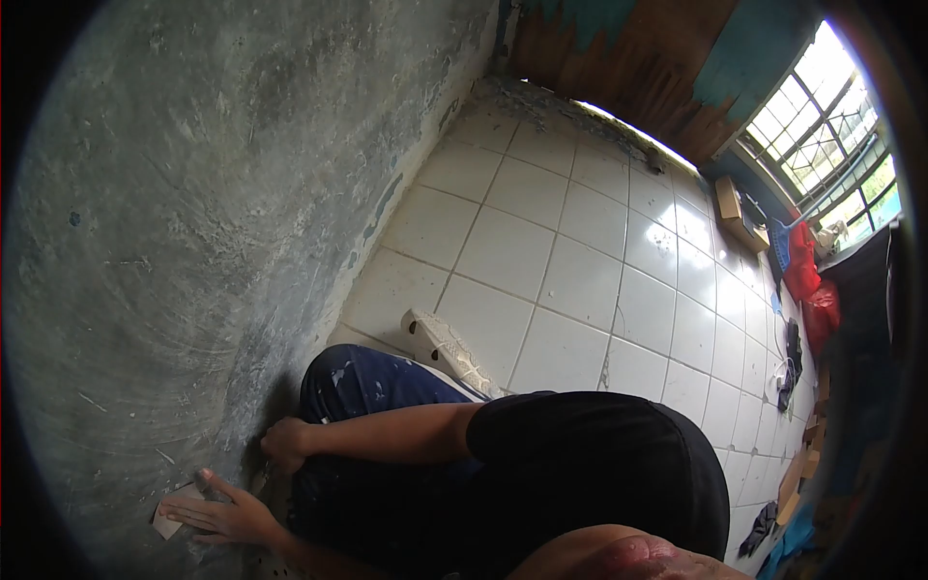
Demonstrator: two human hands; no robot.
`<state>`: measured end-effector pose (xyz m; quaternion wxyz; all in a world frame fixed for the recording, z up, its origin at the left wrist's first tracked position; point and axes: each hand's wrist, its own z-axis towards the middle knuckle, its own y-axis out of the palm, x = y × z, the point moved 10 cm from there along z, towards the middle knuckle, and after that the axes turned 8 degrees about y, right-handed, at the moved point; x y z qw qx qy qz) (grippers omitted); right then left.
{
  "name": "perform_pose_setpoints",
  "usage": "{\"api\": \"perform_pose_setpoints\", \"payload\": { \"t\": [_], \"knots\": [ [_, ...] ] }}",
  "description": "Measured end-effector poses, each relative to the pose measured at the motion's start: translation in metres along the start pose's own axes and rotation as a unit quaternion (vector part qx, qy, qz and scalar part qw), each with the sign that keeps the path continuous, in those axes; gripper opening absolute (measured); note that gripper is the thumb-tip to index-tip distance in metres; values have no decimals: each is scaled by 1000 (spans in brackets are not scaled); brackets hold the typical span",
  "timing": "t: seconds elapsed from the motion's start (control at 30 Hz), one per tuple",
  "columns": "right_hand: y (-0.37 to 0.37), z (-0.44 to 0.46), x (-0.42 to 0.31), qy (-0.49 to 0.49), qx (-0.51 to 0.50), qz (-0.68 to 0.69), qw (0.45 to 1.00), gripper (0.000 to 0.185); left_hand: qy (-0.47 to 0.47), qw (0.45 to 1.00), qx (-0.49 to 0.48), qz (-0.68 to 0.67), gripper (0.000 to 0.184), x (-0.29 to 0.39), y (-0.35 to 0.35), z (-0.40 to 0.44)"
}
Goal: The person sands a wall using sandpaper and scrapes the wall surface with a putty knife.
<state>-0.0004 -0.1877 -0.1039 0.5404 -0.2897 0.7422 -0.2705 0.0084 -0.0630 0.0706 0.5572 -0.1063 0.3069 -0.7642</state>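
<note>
My left hand (227, 516) presses a pale, flat piece like paper (180, 505) against the rough grey wall (164, 251). Its fingers lie over the piece, and the thumb is spread upward in the picture. Near my knee in dark blue trousers (362, 379), my right hand (285, 445) is closed, close to the foot of the wall. Its curled fingers hide anything inside them. Beyond the knee, a whitish patterned object with dark holes (449, 348) lies on the tiled floor.
White floor tiles (498, 242) stretch to a worn wood and teal panel (628, 48). A barred window (822, 121) is at the upper right. Below it are a cardboard box (739, 213) and red bags (812, 300). Dark cloth (791, 362) lies along the right side.
</note>
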Motion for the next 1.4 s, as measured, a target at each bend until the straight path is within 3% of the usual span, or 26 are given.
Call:
{"api": "perform_pose_setpoints", "payload": {
  "t": [1.4],
  "knots": [
    [-5,-6,-2,9,-5,-5,1000,48,-21,998,-47,-37,85,6,9,-12]
  ]
}}
